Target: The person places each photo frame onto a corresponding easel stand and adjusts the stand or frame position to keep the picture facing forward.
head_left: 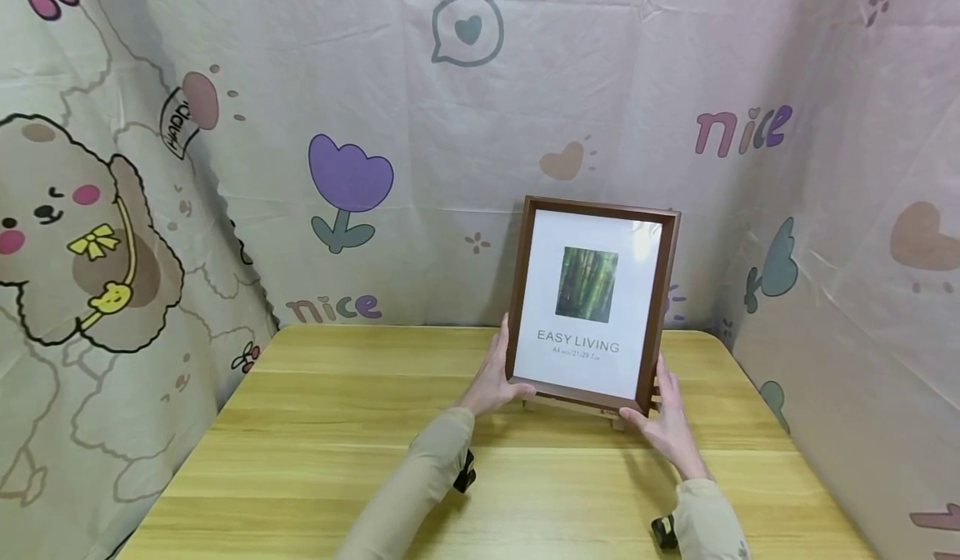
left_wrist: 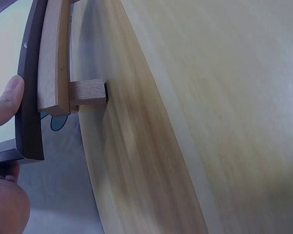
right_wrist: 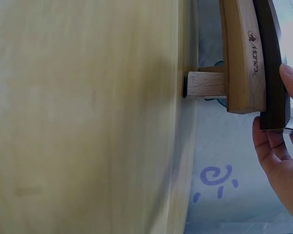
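Observation:
A brown picture frame [head_left: 522, 293] with a white insert reading "EASY LIVING" and a small green bamboo picture leans back near the far side of the table. My left hand [head_left: 495, 381] grips its lower left corner, thumb over the front edge and fingers around the side. At the lower right corner my right hand [head_left: 667, 427] holds it the same way. Beneath the bottom edge runs the ledge of a small wooden easel [left_wrist: 53, 58], its short foot on the tabletop. The right wrist view shows printed lettering on the easel ledge [right_wrist: 246, 58]. Most of the easel is hidden behind the frame.
The wood-grain table [head_left: 337, 410] has rounded far corners. A pale printed cloth [head_left: 450, 127] hangs behind it and along both sides, close to the table's far edge. Black straps [head_left: 465, 472] sit at both wrists.

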The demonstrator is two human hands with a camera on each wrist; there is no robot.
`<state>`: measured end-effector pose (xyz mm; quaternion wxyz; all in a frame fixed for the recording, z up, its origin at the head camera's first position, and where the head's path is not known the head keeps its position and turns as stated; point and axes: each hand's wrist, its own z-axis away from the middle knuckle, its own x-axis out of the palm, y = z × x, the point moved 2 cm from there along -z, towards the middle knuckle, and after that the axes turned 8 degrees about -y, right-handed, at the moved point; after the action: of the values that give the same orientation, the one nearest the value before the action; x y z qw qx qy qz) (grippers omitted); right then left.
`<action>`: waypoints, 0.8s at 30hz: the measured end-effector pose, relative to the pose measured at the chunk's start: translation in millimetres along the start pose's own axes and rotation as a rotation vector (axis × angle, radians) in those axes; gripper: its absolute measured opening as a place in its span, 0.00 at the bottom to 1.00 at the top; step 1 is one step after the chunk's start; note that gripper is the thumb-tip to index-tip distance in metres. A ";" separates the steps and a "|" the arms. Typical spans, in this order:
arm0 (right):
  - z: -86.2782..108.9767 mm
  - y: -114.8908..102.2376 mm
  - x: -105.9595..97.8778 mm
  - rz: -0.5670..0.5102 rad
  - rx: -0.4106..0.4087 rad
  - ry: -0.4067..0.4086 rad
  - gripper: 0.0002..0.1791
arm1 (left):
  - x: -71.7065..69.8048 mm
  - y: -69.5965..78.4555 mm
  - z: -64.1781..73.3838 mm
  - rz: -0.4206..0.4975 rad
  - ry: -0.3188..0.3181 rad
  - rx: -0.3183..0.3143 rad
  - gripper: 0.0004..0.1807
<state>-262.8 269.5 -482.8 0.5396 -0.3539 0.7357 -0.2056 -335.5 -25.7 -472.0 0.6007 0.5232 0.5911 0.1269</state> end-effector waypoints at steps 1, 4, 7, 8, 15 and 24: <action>0.0 0.3 0.4 -0.008 0.006 -0.002 0.64 | 0.7 -0.6 -0.5 0.000 0.006 0.002 0.74; 0.0 1.3 1.0 -0.048 0.022 -0.014 0.64 | 3.1 -2.5 -2.2 0.011 0.020 0.002 0.74; -0.2 2.6 1.1 -0.106 0.056 -0.031 0.64 | 5.4 -4.8 -3.9 0.017 0.030 -0.002 0.74; -0.2 3.3 1.1 -0.123 0.068 -0.036 0.64 | 6.1 -5.5 -4.3 0.025 0.033 -0.004 0.74; 1.2 7.6 0.2 -0.132 0.125 -0.085 0.50 | 10.4 -11.0 -4.1 0.074 0.072 -0.038 0.71; 2.0 9.2 1.6 -0.179 0.148 -0.102 0.46 | 15.7 -23.7 -1.8 0.151 0.048 0.004 0.66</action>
<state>-263.9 274.6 -490.8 0.5803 -0.3874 0.6557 -0.2885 -343.9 -22.7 -499.0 0.5739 0.5643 0.5644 0.1833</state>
